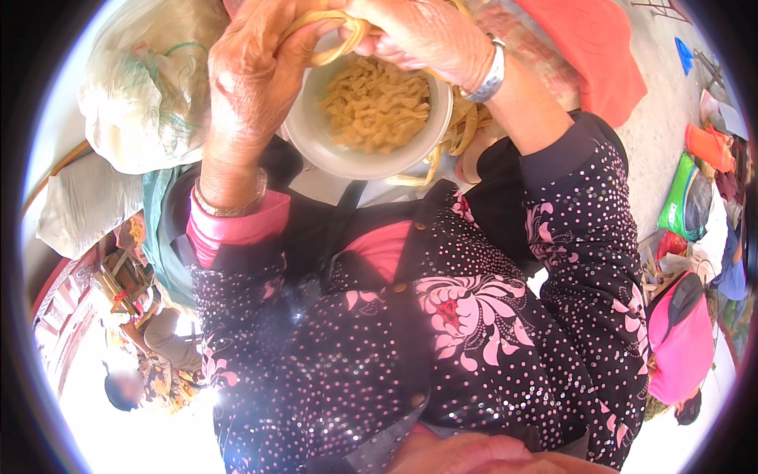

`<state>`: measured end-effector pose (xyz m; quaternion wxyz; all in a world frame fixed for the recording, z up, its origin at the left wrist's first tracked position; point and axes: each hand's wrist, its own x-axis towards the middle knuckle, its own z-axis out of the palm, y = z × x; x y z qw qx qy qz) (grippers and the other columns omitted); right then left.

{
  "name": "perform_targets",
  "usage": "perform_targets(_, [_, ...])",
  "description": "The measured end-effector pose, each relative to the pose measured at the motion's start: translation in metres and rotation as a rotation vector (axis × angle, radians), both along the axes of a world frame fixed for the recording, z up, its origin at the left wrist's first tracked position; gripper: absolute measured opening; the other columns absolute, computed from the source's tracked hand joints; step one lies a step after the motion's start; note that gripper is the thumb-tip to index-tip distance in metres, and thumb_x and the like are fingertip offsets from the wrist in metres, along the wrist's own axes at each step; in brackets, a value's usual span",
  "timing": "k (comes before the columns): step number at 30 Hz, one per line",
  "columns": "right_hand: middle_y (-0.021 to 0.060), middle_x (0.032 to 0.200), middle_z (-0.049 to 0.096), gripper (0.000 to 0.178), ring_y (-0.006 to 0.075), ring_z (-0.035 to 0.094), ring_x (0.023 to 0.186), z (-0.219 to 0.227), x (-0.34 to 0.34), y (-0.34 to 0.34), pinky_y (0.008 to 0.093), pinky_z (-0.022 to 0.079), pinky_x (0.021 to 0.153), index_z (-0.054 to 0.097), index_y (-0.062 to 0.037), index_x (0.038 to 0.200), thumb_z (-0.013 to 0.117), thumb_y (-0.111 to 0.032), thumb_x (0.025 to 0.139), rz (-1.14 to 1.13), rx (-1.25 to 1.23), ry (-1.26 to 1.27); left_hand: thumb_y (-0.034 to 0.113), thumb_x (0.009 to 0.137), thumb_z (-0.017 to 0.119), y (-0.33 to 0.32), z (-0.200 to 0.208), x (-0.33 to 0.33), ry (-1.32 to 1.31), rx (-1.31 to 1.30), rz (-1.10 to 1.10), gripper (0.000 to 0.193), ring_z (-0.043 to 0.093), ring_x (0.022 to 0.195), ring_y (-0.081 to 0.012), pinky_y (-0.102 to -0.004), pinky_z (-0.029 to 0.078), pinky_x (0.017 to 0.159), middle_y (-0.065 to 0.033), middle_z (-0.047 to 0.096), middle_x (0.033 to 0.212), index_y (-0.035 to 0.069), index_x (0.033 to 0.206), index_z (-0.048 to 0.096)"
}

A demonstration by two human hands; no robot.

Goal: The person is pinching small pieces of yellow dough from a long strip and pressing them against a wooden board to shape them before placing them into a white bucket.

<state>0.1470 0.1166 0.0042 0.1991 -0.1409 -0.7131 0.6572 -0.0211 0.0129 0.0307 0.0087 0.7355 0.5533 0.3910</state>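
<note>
A long, flat, pale yellow strip (352,35) is looped between my two hands at the top of the head view. My left hand (251,75) pinches it between thumb and fingers. Close beside it, my right hand (430,38) grips the strip with bent fingers; the strip runs on behind that wrist. Below both hands stands a white bowl (371,164), partly full of short, curled yellow pieces (375,107). More loose strips (466,130) lie to the right of the bowl, and one end hangs near its front rim. The strip's material I cannot make out.
A bulging translucent plastic sack (146,87) stands left of the bowl. Red-orange cloth (592,55) lies at the upper right. A person in pink (681,340) is at the far right, near several bags; another person (170,371) is at the lower left.
</note>
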Motion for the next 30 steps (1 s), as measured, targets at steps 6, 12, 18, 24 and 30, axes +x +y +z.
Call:
perform_targets(6, [0.0001, 0.073, 0.056, 0.039, 0.0090, 0.054, 0.065, 0.017, 0.008, -0.012, 0.0242, 0.044, 0.058, 0.058, -0.0017, 0.094, 0.051, -0.040, 0.099, -0.178, 0.195, 0.113, 0.022, 0.097, 0.058, -0.001, -0.006, 0.006, -0.974, -0.219, -0.194, 0.026, 0.064, 0.077, -0.0133, -0.0254, 0.053, 0.074, -0.0101, 0.067, 0.097, 0.000, 0.111, 0.061])
perform_targets(12, [0.0012, 0.075, 0.060, 0.028, 0.0091, 0.060, 0.067, 0.028, 0.001, -0.021, 0.0224, 0.047, 0.059, 0.059, -0.0015, 0.098, 0.054, -0.029, 0.099, -0.299, 0.471, 0.142, 0.018, 0.095, 0.060, -0.004, 0.009, 0.010, -1.402, -0.327, -0.426, 0.032, 0.064, 0.089, -0.0113, -0.0237, 0.052, 0.078, -0.0073, 0.067, 0.102, -0.001, 0.121, 0.056])
perform_targets(18, [-0.0028, 0.068, 0.055, 0.030, 0.0020, 0.048, 0.053, 0.036, 0.008, -0.020, 0.0167, 0.038, 0.048, 0.059, -0.0042, 0.093, 0.047, -0.030, 0.102, -0.186, 0.039, 0.042, 0.019, 0.099, 0.053, -0.004, 0.010, 0.012, -1.538, -0.432, -0.555, 0.037, 0.061, 0.105, -0.0186, -0.0314, 0.048, 0.093, -0.0124, 0.063, 0.115, -0.005, 0.126, 0.052])
perform_targets(24, [-0.0021, 0.064, 0.053, 0.031, 0.0032, 0.045, 0.048, 0.014, 0.007, -0.025, 0.0168, 0.035, 0.044, 0.058, -0.0054, 0.095, 0.044, -0.032, 0.103, -0.215, -0.149, 0.104, 0.010, 0.099, 0.048, 0.000, 0.001, 0.006, -0.868, -0.276, -0.323, 0.033, 0.058, 0.110, -0.0193, -0.0292, 0.044, 0.096, -0.0133, 0.059, 0.122, -0.004, 0.129, 0.052])
perform_targets(30, [-0.0014, 0.065, 0.050, 0.034, 0.0047, 0.042, 0.049, 0.020, 0.008, -0.027, 0.0197, 0.035, 0.044, 0.058, -0.0062, 0.088, 0.048, -0.036, 0.100, -0.186, -0.290, 0.096, 0.015, 0.094, 0.041, 0.003, -0.001, -0.002, -0.583, -0.271, -0.406, 0.048, 0.045, 0.126, -0.0258, -0.0357, 0.031, 0.109, -0.0165, 0.048, 0.134, -0.003, 0.139, 0.042])
